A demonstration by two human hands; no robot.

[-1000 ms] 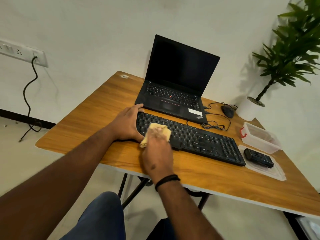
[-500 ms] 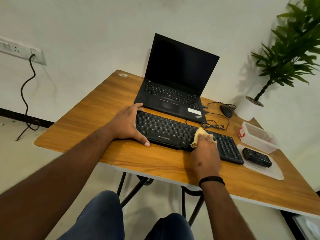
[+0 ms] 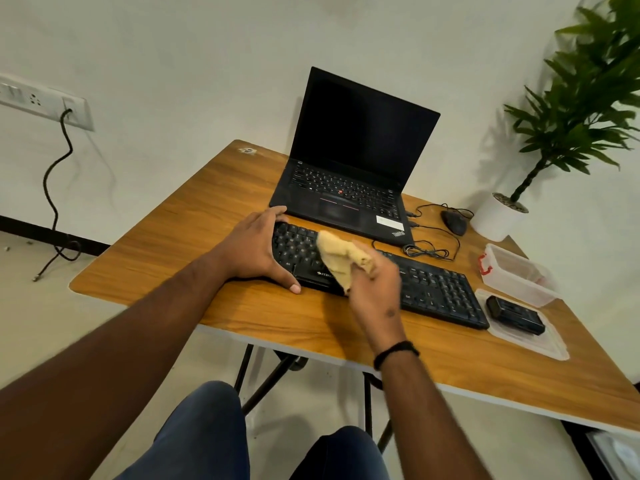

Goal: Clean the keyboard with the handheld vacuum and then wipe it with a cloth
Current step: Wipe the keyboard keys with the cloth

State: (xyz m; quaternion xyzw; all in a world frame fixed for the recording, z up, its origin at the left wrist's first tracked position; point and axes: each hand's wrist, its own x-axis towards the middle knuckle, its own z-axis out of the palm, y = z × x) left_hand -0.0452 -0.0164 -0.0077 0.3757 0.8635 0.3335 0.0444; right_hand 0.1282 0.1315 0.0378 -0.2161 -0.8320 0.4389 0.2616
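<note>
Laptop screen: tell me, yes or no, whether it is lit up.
No. The laptop stands open behind the keyboard, but its screen is wholly black, with no image or glow on it.

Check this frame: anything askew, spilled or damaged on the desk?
Little stands out. The table has a small whitish mark at its far left corner, and the keyboard lies at an angle to the near edge. Nothing spilled.

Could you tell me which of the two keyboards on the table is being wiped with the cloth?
The separate black keyboard nearest the person; the right hand rubs the yellow cloth on it, not on the laptop behind.
</note>
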